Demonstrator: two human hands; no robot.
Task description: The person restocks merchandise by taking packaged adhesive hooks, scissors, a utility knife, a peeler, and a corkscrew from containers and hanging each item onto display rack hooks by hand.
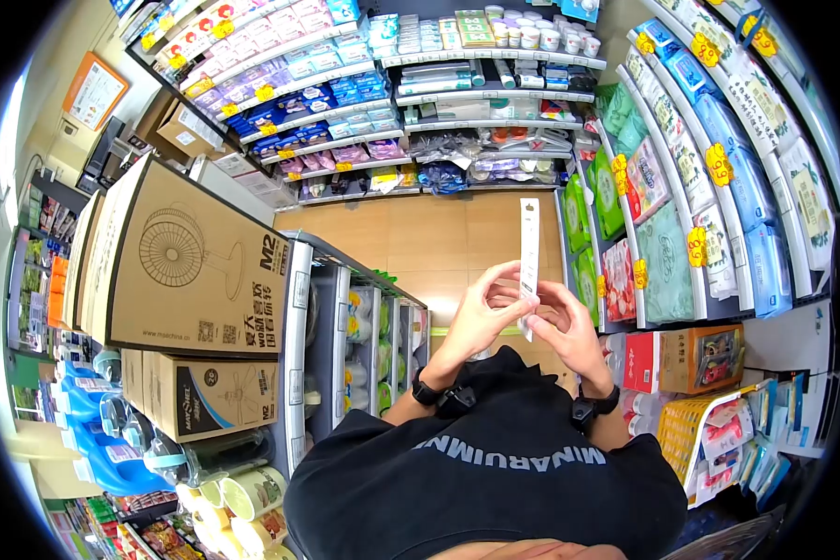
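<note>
In the head view I hold a long, slim white package (529, 245) upright in front of my chest. It has a hanging hole near its top and small print lower down; its contents cannot be made out. My left hand (487, 313) pinches its lower part with thumb and fingers. On the other side my right hand (567, 327) curls around the lower end, its thumb pressed against the package. Dark bands circle both wrists.
Shelves of boxed and bagged goods (495, 96) stand ahead, beyond the tan floor (411, 229). Tissue packs fill a rack (663, 201) on the right, above a yellow basket (686, 434). Large fan cartons (187, 266) top the left shelf, near blue jugs (112, 457).
</note>
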